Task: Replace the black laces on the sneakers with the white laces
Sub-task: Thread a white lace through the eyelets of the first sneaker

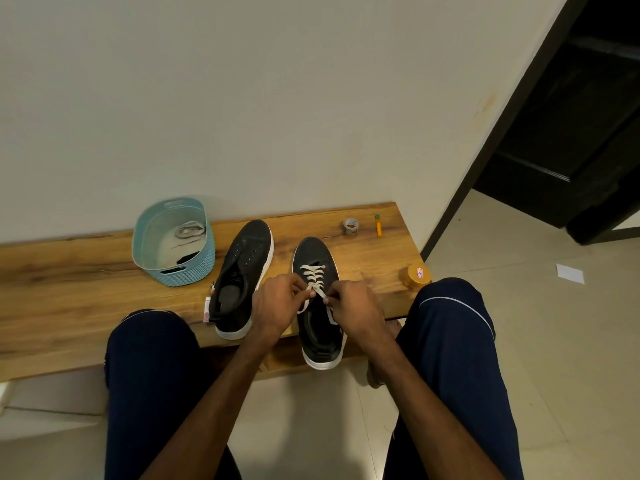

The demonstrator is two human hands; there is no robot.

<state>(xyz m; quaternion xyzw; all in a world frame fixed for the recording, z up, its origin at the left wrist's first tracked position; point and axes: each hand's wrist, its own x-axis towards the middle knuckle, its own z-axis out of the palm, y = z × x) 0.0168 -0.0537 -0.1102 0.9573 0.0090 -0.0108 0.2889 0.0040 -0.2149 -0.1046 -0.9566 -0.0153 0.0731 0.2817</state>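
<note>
Threading the right sneaker point(320, 299), both hands' fingers point(304, 289) pinching white lace point(313, 275) ends, next eyelets likely await.

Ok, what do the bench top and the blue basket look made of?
Bench top: wood or wood-look laminate, matte; brown grain streaks show, which one I cannot tell. Blue basket: probably moulded plastic; knit-like ribbed outside, smooth inner wall, cut handle slot.

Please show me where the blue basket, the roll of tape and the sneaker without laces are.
blue basket point(197, 271): head view, on its woven front wall.
roll of tape point(349, 231): head view, on its outer side.
sneaker without laces point(254, 233): head view, on its black toe.
</note>
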